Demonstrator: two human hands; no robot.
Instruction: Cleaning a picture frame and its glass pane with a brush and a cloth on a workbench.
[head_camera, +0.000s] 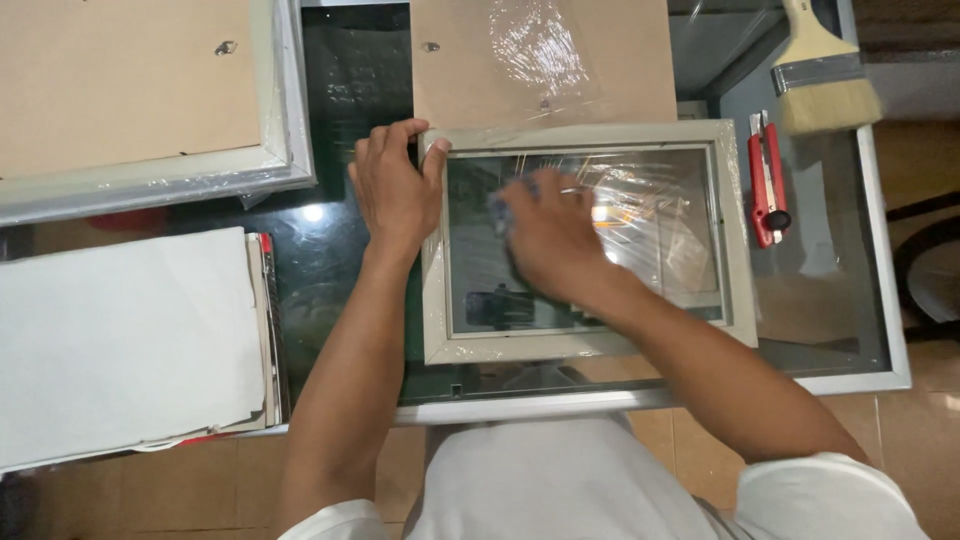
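A pale grey rectangular picture frame with a glass pane (735, 240) lies flat, face up, near the front edge of the dark glass surface (340, 250). The left hand (395, 185) clamps its top-left corner; the right hand (550, 240), blurred, presses on the pane, apparently over something bluish. It looks stiff, light, fragile and slippery under clear film; the rails seem safest to grip. Beyond: a red utility knife (766, 180), a brown backing board (620, 60), a wide bristle brush (825, 75).
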